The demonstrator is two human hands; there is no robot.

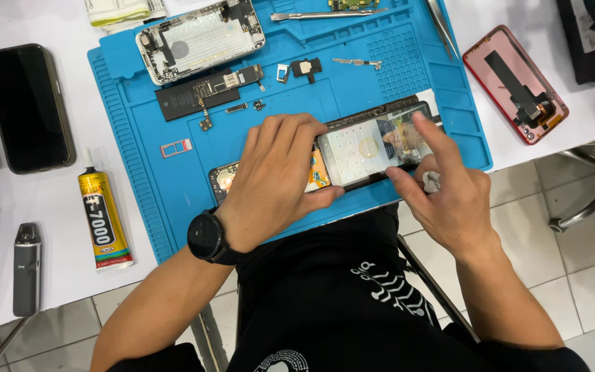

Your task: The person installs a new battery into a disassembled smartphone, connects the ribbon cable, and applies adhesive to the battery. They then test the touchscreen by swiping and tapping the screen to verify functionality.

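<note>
I see white worktop point(56, 227) w/ blue mat point(139, 165), black phone point(27, 107), glue tube point(105, 220), red phone back point(514, 83).
</note>
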